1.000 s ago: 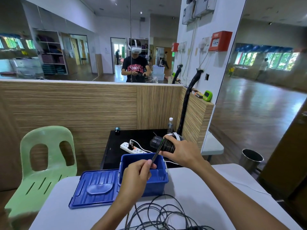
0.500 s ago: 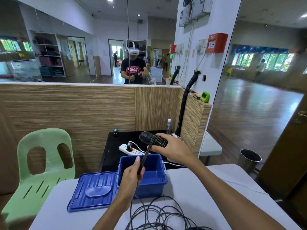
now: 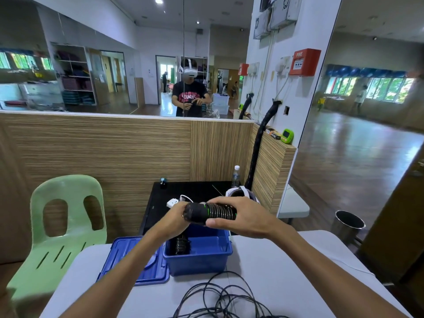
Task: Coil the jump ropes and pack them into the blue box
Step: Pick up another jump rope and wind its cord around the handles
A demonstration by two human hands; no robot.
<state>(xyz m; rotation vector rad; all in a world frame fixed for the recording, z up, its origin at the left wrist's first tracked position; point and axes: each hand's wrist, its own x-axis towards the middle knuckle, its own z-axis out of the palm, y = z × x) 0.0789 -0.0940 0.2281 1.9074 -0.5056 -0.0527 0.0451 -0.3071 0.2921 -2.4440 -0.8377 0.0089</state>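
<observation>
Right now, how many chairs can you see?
1. A light green plastic chair stands on the left, beside the white table and in front of the wooden partition. More chairs may be hidden out of view.

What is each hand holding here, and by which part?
Both hold one jump rope handle above the blue box: the right hand grips its cord-wrapped shaft, the left hand its plain black end.

I'm gripping a matt black, ribbed jump rope handle w/ a coil of thin glossy cord round it. At 6 o'clock of it the blue box is showing smooth, semi-gloss plastic, lid same. The table is looking matt white; chair at 9, pale green moulded plastic.
</observation>
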